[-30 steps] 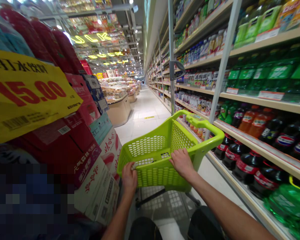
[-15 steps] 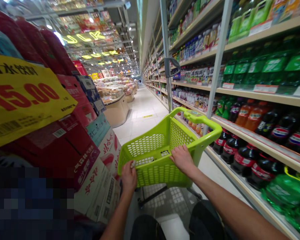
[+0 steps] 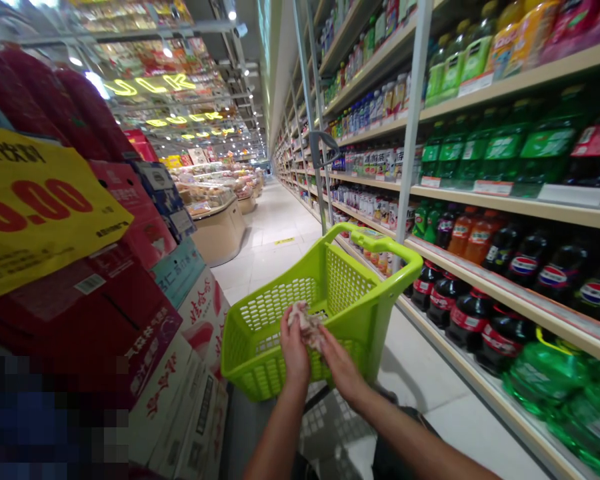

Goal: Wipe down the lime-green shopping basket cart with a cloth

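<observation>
A crumpled whitish-pink cloth (image 3: 305, 319) is bunched between my two hands, above the near side of a lime-green shopping cart (image 3: 280, 290). My left hand (image 3: 296, 350) is closed around its left part, with the thumb side up. My right hand (image 3: 341, 367) grips the cloth's right edge with its fingers, which are partly hidden and slightly blurred. Neither hand rests on the cart's rim now. The cart's basket has perforated walls, and its raised handle (image 3: 410, 257) points away to the right, toward the shelves.
Shelves of bottled drinks (image 3: 510, 260) run along the right. On the left stand stacked drink cartons (image 3: 155, 400) with a yellow price sign (image 3: 45, 207). The tiled aisle (image 3: 265, 233) stretches ahead past bulk-food bins (image 3: 220, 230). A metal pole (image 3: 310, 100) stands beyond the cart.
Both hands have left the cart's near rim and come together. The cloth, a small bit of which showed in my left hand, is now held between both. The view has shifted slightly right.
</observation>
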A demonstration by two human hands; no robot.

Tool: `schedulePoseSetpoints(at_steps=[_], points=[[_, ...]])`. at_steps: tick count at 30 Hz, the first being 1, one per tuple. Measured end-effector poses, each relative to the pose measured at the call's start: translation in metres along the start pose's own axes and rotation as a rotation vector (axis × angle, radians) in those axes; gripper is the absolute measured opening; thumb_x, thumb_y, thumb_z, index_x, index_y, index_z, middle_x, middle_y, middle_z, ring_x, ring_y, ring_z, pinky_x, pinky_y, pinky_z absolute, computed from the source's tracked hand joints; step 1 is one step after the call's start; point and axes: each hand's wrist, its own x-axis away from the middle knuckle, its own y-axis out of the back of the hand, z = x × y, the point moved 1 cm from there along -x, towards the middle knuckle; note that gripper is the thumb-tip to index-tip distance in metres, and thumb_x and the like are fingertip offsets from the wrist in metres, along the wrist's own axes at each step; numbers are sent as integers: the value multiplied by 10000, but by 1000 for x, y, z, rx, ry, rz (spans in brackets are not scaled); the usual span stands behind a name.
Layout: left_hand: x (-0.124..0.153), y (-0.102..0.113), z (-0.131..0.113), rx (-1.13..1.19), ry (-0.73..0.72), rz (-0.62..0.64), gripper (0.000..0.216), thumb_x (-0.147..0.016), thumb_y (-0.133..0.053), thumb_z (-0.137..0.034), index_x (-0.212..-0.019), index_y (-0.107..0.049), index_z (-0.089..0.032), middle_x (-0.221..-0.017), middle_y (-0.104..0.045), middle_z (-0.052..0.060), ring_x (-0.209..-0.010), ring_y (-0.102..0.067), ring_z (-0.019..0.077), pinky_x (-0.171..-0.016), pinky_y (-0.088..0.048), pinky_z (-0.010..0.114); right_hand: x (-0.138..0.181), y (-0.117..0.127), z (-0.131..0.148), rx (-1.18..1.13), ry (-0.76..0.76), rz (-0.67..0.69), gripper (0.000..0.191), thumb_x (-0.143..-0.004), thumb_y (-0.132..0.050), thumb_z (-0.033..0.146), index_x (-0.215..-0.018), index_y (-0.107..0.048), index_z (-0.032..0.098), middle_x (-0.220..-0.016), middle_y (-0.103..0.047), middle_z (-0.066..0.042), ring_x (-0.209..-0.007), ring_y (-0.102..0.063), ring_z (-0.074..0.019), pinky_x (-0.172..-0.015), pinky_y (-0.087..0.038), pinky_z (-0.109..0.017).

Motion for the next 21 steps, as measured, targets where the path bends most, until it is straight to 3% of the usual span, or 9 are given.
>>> schedulePoseSetpoints(at_steps=[3,6,9,11,13,15,17,21], points=[[30,-15,1,-97,-45,211,416,-830,-354,-344,-1185,-491,-176,-1259,-503,53,-1161,-453,171,-960,-388,261,-5,-16,-4,-271,20,-193,529,-804,-459,433,-1283,-386,221,-1338,-402,-44,-1232,-350,-169,-1030,-276,-324],[41,-13,3,-150,-46,306,432,-828,-353,-357,-1206,-485,-195,-1286,-479,23,-1207,-398,159,-1012,-326,257,-20,-6,-1,-247,98,-277,459,-758,-523,300,-1206,-475,213,-1240,-507,-53,-1144,-454,-179,-1008,-319,-345],[19,14,4,-347,-161,259,437,-796,-393,-334,-1197,-484,-185,-1289,-473,46,-1214,-386,189,-1029,-293,350,-42,47,15,48,306,-326,390,-731,-492,178,-1116,-548,206,-1105,-593,-53,-1057,-519,-190,-958,-381,-373],[-1,41,8,-674,-282,97,408,-770,-403,-281,-1138,-520,-149,-1264,-490,96,-1201,-392,225,-1035,-238,434,-61,102,30,363,491,-481,404,-717,-475,129,-1104,-558,208,-1174,-548,-56,-1142,-447,-201,-1005,-322,-399],[-16,66,18,-1013,-299,41,361,-763,-407,-258,-1070,-555,-141,-1199,-540,123,-1162,-424,262,-1013,-201,510,-80,152,38,668,547,-602,410,-722,-444,94,-1100,-563,199,-1274,-464,-66,-1212,-366,-214,-1023,-288,-429],[-22,80,29,-1228,-344,83,319,-756,-428,-262,-1014,-576,-149,-1135,-582,115,-1111,-464,267,-995,-205,514,-93,176,32,890,531,-589,389,-711,-431,53,-1043,-596,173,-1243,-495,-93,-1202,-381,-229,-1005,-306,-453],[-23,84,37,-1321,-374,121,292,-753,-446,-282,-983,-585,-165,-1095,-603,96,-1064,-494,257,-975,-227,493,-94,163,13,1041,552,-452,380,-714,-422,25,-1015,-608,165,-1186,-545,-106,-1178,-413,-227,-987,-327,-458],[-23,78,42,-1346,-362,149,280,-742,-468,-291,-976,-583,-189,-1071,-617,68,-1026,-514,230,-929,-270,425,-75,82,-29,1166,771,-19,318,-776,-450,69,-1029,-598,193,-1176,-562,-87,-1145,-452,-210,-953,-365,-435]])
